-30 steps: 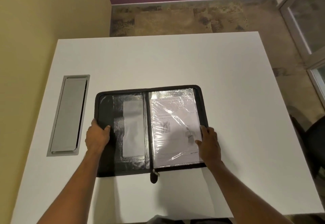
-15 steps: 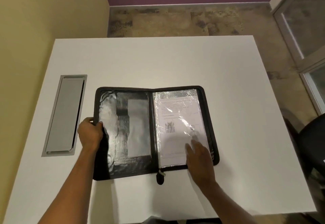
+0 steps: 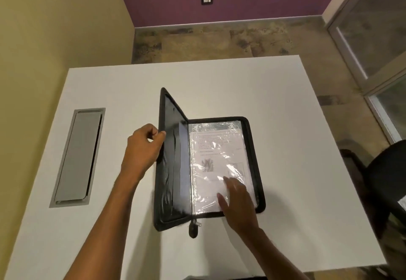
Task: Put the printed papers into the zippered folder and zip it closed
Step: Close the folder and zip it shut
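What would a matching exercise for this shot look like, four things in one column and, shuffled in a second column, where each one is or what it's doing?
Column one
1. left hand
2. right hand
3. zipper pull
4. grey hatch

Column two
A. lies flat on the printed papers under clear plastic
B. is set into the white table, left of the zippered folder
C. grips the edge of the left cover, which stands up off the table
D. sticks out at the folder's near edge, by the spine

Pairs: 1-C, 2-A, 3-D, 4-B
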Demonstrator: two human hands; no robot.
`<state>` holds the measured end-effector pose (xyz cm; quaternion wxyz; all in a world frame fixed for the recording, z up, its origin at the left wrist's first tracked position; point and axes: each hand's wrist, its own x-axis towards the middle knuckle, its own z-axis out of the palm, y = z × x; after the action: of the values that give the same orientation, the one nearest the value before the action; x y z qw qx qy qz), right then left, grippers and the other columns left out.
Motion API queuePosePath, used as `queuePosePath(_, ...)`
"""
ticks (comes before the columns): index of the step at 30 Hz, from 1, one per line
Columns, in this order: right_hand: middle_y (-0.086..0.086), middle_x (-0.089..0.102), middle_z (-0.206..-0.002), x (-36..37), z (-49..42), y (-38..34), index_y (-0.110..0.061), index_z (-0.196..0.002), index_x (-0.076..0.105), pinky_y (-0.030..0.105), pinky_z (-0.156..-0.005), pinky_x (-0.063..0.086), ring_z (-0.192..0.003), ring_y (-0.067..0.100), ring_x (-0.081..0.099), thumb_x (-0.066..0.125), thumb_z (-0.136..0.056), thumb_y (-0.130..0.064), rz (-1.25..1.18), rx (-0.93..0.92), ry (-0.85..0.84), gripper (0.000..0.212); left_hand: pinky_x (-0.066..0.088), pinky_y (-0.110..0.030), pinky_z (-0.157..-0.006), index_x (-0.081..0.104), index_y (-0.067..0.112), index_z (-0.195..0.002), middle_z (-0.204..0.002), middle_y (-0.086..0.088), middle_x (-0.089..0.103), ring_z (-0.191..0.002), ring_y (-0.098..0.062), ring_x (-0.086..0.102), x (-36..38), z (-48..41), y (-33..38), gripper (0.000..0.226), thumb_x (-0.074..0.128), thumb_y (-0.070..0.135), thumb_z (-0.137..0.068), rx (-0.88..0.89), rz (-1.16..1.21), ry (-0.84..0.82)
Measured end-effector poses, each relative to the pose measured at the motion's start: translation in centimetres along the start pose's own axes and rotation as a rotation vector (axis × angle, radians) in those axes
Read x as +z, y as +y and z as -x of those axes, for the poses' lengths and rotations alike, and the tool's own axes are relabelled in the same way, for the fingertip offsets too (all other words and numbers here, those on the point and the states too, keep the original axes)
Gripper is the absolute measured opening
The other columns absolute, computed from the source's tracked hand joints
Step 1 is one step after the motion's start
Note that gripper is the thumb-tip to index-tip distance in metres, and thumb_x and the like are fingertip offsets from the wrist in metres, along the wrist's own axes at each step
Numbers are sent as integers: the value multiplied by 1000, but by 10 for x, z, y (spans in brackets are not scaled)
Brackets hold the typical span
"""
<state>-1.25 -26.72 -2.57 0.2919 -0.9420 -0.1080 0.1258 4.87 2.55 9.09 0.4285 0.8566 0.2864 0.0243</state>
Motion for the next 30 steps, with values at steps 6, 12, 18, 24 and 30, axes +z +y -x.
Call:
queuePosePath(6, -14, 42, -158, -64, -26, -124, -42, -156, 23, 37, -117, 42, -142, 9, 46, 53, -95, -62, -480, -60, -123, 71, 59, -29, -46, 58, -4, -77, -71, -18, 69, -59, -18, 73, 38, 10, 52, 46, 72, 37, -92, -40, 167, -159)
queuePosePath(12, 3, 46, -155, -79, -35, -104, -28, -161, 25, 38, -111, 45, -132, 26, 55, 52, -96, -2, -299, 49, -47, 74, 65, -38, -78, 76, 18, -99, -102, 1, 78, -93, -19, 77, 68, 22, 57, 36, 58, 49, -102, -25, 136, -212)
queuePosePath(18, 5, 53, -142, -82, -45, -9, -16, -154, 41, 32, -112, 43, -128, 19, 54, 59, -92, 4, -302, 217, 122, 68, 18, -39, -129, 32, 30, -163, -173, -16, 16, -161, -31, 15, 129, 58, -10, 78, 72, 40, -96, 215, -280, -515)
queuePosePath(24, 7, 67, -111, -72, -59, 57, -11, -124, 62, 23, -77, 51, -104, 30, 66, 64, -89, 1, -328, 317, 106, 37, 11, -56, -129, 12, 40, -165, -175, -8, -6, -162, -31, -3, 190, 86, -49, 96, 73, 50, -91, 260, -589, -561)
queuePosePath(30, 16, 62, -95, -55, -74, 84, -5, -101, 62, 34, -71, 49, -89, 35, 60, 59, -87, -4, -225, 387, -81, 15, 16, -56, -127, 15, 36, -166, -175, -13, -3, -162, -32, -3, 225, 92, -61, 95, 74, 44, -91, 254, -661, -485)
